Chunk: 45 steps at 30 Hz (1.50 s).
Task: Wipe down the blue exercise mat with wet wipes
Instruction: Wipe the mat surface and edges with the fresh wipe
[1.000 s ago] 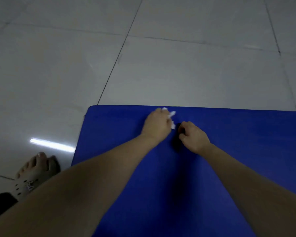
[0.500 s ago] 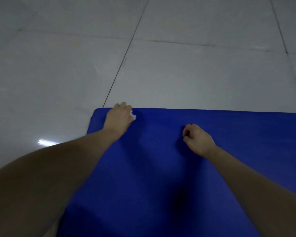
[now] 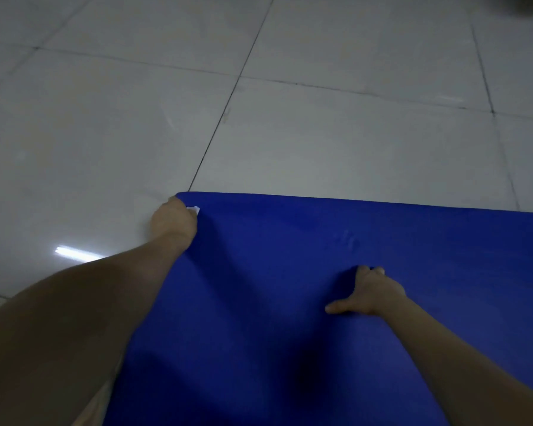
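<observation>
left grip point(image 3: 173, 219) pinches a small white wipe point(image 3: 194, 209) at the far left corner of the blue mat point(image 3: 290, 302), flat on the tiled floor point(image 3: 105, 149). right grip point(image 3: 373, 290), curled and empty, braces mid-mat. risk: wipe could overrun the edge and drag floor dirt back.

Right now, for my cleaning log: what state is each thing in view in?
blue exercise mat: laid flat on the floor, far left corner in view.
wet wipe: bunched, gripped by the left hand at that corner.
left hand: grips the wipe, on the mat's corner.
right hand: rests on the mat, thumb out, fingers bent, nothing seen in it.
floor: glossy pale tiles, lamp glare at left.
</observation>
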Each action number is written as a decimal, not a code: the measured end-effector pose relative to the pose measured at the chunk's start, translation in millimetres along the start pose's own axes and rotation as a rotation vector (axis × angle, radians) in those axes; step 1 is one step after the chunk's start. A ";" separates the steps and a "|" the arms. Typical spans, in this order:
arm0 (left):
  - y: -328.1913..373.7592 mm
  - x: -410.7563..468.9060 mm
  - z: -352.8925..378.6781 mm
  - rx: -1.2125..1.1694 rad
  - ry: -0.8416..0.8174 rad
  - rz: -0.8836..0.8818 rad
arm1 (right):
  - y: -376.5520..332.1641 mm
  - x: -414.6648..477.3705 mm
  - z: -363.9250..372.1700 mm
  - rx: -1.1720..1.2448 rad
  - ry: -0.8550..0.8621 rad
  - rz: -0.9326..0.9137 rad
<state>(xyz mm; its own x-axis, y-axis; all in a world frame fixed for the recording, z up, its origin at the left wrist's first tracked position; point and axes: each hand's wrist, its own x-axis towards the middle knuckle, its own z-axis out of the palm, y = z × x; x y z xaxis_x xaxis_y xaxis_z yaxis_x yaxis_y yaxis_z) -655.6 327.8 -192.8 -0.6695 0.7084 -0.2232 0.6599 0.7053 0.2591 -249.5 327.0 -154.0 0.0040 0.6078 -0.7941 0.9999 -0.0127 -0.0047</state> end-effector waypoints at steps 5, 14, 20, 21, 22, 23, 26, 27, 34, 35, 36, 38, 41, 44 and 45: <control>56.1 -31.6 19.0 0.033 -0.001 0.144 | -2.9 -0.9 1.2 -0.063 0.105 -0.018; 188.4 -156.5 95.4 0.202 -0.122 0.693 | -1.9 0.2 -0.4 -0.038 0.138 -0.043; 133.4 -105.2 67.1 0.257 -0.058 0.629 | -1.7 -0.6 -2.2 -0.039 0.132 -0.073; 116.9 -93.9 58.8 0.239 -0.050 0.573 | -1.4 -0.5 -2.3 -0.037 0.132 -0.073; 98.4 -82.8 50.0 0.218 -0.041 0.515 | -1.3 -0.3 -2.2 -0.036 0.133 -0.070; 79.4 -71.6 41.1 0.193 -0.030 0.455 | -0.5 -0.2 -1.8 -0.036 0.133 -0.067; 11.8 -36.3 18.2 0.143 0.005 0.252 | -0.3 -0.1 -1.5 -0.043 0.138 -0.068; -9.8 -27.5 13.4 0.105 0.023 0.170 | -0.4 -0.1 -1.3 -0.045 0.141 -0.070; -37.7 -31.4 15.3 -0.083 0.121 -0.119 | -1.0 -1.3 -1.4 -0.048 0.150 -0.078; -30.1 -36.9 19.0 -0.064 0.125 -0.073 | -0.7 -1.3 -1.4 -0.051 0.153 -0.082; -21.5 -42.7 24.7 -0.040 0.124 -0.013 | -0.4 -1.1 -0.9 -0.055 0.158 -0.086; 1.5 -59.2 37.9 0.004 0.110 0.091 | 0.1 -0.8 0.2 -0.063 0.169 -0.091; 49.9 -91.8 55.1 0.033 0.064 0.224 | 0.2 -0.5 1.0 -0.066 0.185 -0.090; 99.5 -126.9 74.0 0.076 0.012 0.375 | -1.2 0.0 -0.5 -0.072 0.187 -0.092; 115.4 -141.4 79.9 0.080 -0.005 0.435 | -1.8 0.2 -1.2 -0.078 0.186 -0.095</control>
<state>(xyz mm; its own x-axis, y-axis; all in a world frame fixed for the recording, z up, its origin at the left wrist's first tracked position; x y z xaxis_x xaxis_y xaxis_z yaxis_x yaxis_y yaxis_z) -457.6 311.1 -206.5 -0.3223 0.9397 -0.1145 0.9043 0.3414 0.2562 -251.3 328.1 -153.4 -0.0947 0.7397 -0.6662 0.9939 0.1082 -0.0212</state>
